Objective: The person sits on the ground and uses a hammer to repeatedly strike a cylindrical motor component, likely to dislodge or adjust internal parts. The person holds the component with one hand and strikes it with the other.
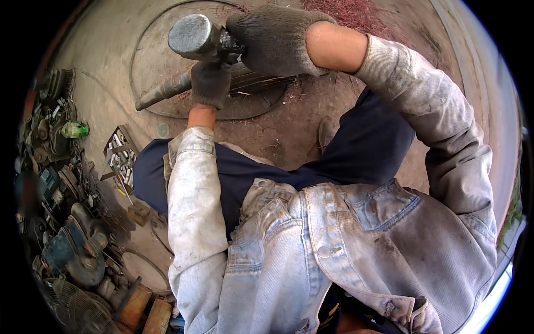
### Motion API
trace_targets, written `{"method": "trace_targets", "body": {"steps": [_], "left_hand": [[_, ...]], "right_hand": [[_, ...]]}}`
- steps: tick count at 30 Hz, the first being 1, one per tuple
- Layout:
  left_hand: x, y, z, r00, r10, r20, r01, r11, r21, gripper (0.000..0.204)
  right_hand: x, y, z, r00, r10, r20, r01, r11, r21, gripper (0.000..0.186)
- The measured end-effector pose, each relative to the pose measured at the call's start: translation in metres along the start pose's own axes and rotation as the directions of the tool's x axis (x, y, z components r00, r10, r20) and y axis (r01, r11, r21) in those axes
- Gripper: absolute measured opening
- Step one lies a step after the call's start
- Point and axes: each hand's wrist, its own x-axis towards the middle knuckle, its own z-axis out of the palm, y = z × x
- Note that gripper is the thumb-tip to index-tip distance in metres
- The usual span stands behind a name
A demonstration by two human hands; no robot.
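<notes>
My right hand [272, 42], in a dark knit glove, is closed on a hammer beside its heavy metal head [192, 36]; the handle is hidden by the glove. Just below that head is my left hand [211, 84], gloved alike. It looks closed, but the hammer head covers its fingers and whatever they hold. Behind the left glove a thick grey-brown bar or pipe [166, 92] lies slanted near the ground. Several thin rods [258, 84] stick out to the right from beneath the gloves.
Scrap motors and metal parts [72, 245] heap along the left. A metal tray [121, 153] of small pieces stands by my left knee, with a green can [75, 129] farther left. A dark hose [132, 67] loops on the floor. Reddish wire strands [353, 15] lie at the back.
</notes>
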Motion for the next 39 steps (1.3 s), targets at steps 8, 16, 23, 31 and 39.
{"method": "trace_targets", "body": {"steps": [8,16,23,31,39], "left_hand": [[0.007,0.006,0.001,0.998,-0.063,-0.026,0.057,0.976,-0.211,0.016],[0.017,0.011,0.001,0.968,-0.252,0.019,0.242,0.901,-0.359,0.013],[0.029,-0.019,-0.019,0.777,-0.63,0.018,0.51,0.612,-0.605,0.014],[0.039,0.029,0.0,0.921,-0.385,0.066,0.369,0.803,-0.467,0.013],[0.06,0.005,0.033,0.886,-0.447,0.125,0.457,0.79,-0.409,0.013]], "right_hand": [[0.012,0.023,0.054,0.955,-0.047,-0.292,-0.023,0.973,-0.23,0.027],[-0.022,0.07,0.062,0.933,0.093,-0.348,0.014,0.956,0.294,0.046],[-0.068,0.097,0.111,0.778,0.624,0.078,-0.221,0.155,0.963,0.026],[-0.07,0.133,0.126,0.703,0.669,0.24,-0.258,-0.074,0.963,0.021],[-0.04,0.157,0.12,0.701,0.658,0.276,-0.36,-0.008,0.933,0.027]]}}
